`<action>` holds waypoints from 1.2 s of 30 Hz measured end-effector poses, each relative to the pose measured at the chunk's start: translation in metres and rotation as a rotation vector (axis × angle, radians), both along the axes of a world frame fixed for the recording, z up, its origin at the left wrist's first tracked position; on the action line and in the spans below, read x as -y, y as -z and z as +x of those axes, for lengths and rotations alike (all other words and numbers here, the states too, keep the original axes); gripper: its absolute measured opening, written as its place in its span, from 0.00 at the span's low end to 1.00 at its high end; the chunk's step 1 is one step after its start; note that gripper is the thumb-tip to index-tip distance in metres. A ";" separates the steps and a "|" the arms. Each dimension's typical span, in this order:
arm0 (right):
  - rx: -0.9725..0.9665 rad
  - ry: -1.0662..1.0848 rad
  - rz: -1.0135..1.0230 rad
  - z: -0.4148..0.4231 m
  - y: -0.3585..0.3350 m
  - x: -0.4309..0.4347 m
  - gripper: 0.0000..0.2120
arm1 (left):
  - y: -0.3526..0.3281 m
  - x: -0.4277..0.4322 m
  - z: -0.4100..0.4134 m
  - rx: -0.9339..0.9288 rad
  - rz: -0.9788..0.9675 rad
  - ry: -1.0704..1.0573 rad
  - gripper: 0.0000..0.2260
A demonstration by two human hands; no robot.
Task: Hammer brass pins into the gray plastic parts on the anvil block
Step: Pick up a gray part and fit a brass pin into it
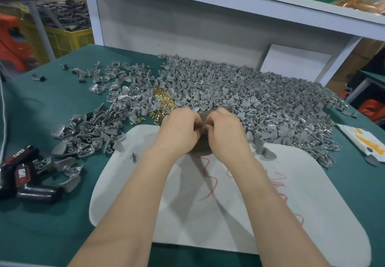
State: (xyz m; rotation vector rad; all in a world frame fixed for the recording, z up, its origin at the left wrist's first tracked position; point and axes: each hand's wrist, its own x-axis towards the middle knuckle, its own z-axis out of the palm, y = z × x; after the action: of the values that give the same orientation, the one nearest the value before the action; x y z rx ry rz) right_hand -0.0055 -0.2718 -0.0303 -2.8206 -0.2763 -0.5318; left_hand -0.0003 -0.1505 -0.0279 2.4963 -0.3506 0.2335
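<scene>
Gray plastic part (pixel 203 128) sits between the left grip (pixel 179 130) and the right grip (pixel 226 131), both clenched on it, fingers hiding most of it. Just under them stands the dark anvil block (pixel 199 148) on the white mat (pixel 291 183); brass pins (pixel 164 100) lie just beyond the left grip.

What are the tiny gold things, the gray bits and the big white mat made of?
The gold pins look like brass: yellow, shiny metal. The gray parts look like molded plastic, smooth with a dull sheen. The white mat seems soft felt or foam, matte with rounded corners; hard to tell which.
</scene>
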 end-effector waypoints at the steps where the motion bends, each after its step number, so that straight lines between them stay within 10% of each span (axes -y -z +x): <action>1: 0.002 0.010 -0.030 0.000 -0.001 -0.001 0.06 | -0.001 0.000 -0.001 0.003 0.008 0.001 0.06; 19: -0.090 0.056 -0.097 0.004 -0.011 -0.005 0.07 | -0.004 0.001 -0.002 0.004 0.059 0.011 0.07; 36: -0.149 -0.012 0.429 0.000 -0.008 0.017 0.08 | -0.003 0.000 -0.003 0.009 0.024 -0.023 0.05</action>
State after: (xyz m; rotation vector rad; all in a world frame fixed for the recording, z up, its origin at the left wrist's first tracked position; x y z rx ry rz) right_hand -0.0056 -0.2890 -0.0226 -2.4225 -0.1299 -0.3279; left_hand -0.0034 -0.1503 -0.0253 2.5247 -0.3307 0.2516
